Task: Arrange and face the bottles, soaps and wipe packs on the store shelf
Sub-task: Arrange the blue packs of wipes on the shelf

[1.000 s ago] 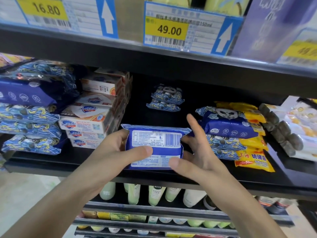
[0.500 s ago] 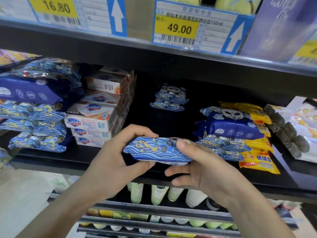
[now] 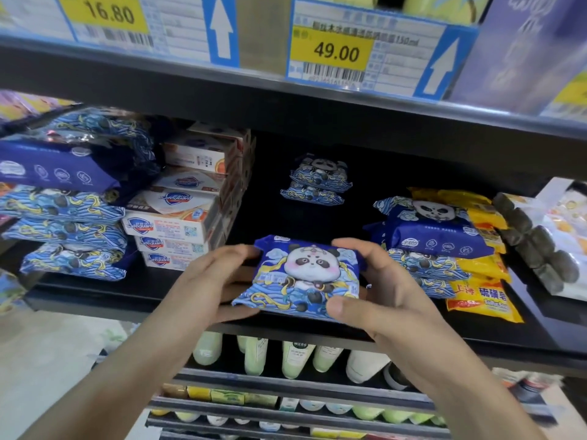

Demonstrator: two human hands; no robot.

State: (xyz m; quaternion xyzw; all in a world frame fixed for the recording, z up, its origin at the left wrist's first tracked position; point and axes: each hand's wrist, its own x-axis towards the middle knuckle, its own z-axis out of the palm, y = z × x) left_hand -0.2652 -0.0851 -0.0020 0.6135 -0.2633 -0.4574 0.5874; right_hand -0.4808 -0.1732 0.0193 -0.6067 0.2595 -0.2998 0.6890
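Observation:
A blue wipe pack [image 3: 309, 277] with a panda on its face is held just above the front of the black shelf [image 3: 95, 292], panda side up toward me. My left hand [image 3: 206, 281] grips its left end, fingers under and behind it. My right hand [image 3: 378, 290] grips its right end, thumb on the front lower corner. More panda wipe packs are stacked to the right [image 3: 435, 239], at the far left [image 3: 63, 214] and at the back [image 3: 317, 182]. White Safeguard soap boxes [image 3: 178, 223] are stacked left of centre.
Yellow soap packs [image 3: 482, 296] lie beside the right wipe stack, and a wrapped multipack [image 3: 540, 236] sits at the far right. Price tags [image 3: 333, 52] hang on the shelf above. Pale green bottles [image 3: 254, 357] stand on the shelf below.
The pack has been turned over in both hands: first its barcode back faced me, then its edge, now its panda front. Both hands stay on its ends.

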